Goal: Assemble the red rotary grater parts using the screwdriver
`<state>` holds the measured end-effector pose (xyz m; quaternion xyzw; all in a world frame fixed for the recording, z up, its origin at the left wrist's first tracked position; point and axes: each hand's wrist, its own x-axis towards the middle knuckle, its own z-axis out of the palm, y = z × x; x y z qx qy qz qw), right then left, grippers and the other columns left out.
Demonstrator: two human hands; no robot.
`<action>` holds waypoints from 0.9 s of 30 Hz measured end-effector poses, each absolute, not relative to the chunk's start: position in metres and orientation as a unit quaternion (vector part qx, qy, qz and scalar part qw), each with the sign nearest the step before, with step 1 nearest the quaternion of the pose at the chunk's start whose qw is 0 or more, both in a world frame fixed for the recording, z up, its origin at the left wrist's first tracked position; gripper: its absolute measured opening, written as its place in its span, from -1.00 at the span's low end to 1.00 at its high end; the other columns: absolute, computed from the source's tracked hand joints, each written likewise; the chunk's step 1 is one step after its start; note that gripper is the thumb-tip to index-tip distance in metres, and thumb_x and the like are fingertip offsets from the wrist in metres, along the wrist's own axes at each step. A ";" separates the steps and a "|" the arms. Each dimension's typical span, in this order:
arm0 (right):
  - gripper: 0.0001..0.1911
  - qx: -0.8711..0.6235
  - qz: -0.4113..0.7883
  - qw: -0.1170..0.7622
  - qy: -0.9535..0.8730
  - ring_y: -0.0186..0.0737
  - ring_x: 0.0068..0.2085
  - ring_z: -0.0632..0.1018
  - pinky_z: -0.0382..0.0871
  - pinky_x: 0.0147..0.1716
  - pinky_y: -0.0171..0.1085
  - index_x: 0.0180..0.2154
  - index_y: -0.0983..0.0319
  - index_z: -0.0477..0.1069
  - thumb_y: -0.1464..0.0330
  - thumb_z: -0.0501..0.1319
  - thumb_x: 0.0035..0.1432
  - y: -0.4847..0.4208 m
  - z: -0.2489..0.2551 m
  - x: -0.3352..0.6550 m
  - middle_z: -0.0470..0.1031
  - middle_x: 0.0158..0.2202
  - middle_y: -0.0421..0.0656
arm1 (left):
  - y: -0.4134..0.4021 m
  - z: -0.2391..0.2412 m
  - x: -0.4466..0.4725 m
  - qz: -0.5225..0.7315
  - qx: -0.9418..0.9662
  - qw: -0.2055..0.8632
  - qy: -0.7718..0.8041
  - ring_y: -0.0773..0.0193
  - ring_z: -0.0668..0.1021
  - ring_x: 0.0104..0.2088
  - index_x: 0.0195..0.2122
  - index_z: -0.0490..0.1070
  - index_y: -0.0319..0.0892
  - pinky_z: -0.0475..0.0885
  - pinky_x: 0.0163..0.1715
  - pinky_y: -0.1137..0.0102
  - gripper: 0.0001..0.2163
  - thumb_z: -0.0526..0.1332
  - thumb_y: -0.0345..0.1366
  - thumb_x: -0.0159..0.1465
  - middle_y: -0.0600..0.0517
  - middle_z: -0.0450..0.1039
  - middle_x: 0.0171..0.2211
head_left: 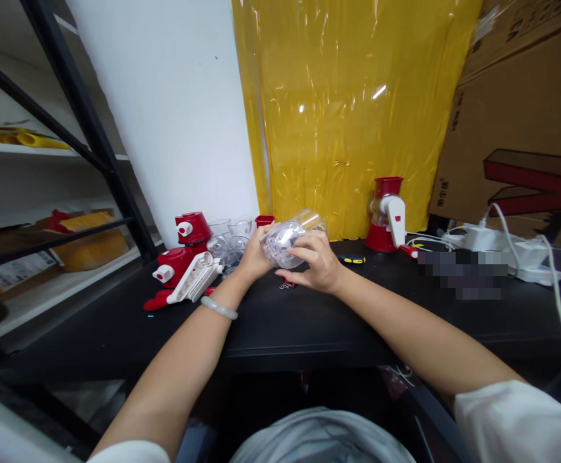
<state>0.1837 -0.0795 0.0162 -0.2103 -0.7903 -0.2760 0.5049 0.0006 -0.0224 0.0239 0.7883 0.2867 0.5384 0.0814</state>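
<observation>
Both hands hold a clear plastic drum (284,241) just above the black table (280,321). My left hand (254,257) cups its left end, fingers wrapped behind it. My right hand (316,260) grips it from the right and over the top, fingers curled. A pale bangle sits on my left wrist. A small red-and-white piece (287,285) lies on the table under my right hand.
Red and white grinder parts (184,270) and clear cups (229,235) lie to the left. An assembled red grinder (386,215) stands at the back right, before yellow film (352,109). White chargers and cables (492,241) lie at right, under cardboard boxes (521,122). Black shelving (82,122) stands at left.
</observation>
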 end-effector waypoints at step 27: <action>-0.50 -0.503 0.087 0.513 -0.690 -0.12 -0.25 0.51 0.35 -0.12 -0.09 -0.28 0.20 0.37 -0.08 -0.03 0.23 0.015 0.003 0.289 0.49 -0.33 -0.10 | -0.003 0.021 -0.014 0.532 0.772 -0.016 0.347 0.04 0.51 -0.02 -0.06 0.39 -0.14 0.37 0.07 0.09 -0.49 0.45 -0.11 -0.01 -0.11 0.46 -0.07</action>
